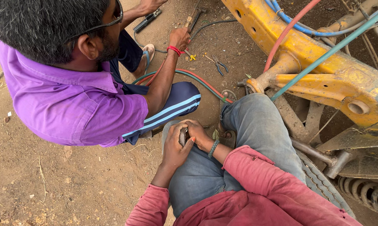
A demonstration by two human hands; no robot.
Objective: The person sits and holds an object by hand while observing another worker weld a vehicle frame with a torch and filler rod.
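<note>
My two hands meet over my left knee, on grey jeans. My left hand point(174, 150) and my right hand point(199, 134), which has a green bead bracelet at the wrist, are both closed around a small dark metal piece point(183, 136). Most of the piece is hidden by my fingers. Both my sleeves are dusty red. Just ahead a person in a purple shirt point(71, 104) crouches, one hand point(179, 37) holding a brass cutting torch point(192, 17) near the ground.
A yellow machine frame point(322, 67) fills the right side, crossed by red, green and blue hoses. Pliers point(219, 63) lie on the dirt. A coil spring point(364, 192) and a tyre point(320, 182) sit at lower right. Bare brown dirt lies to the left.
</note>
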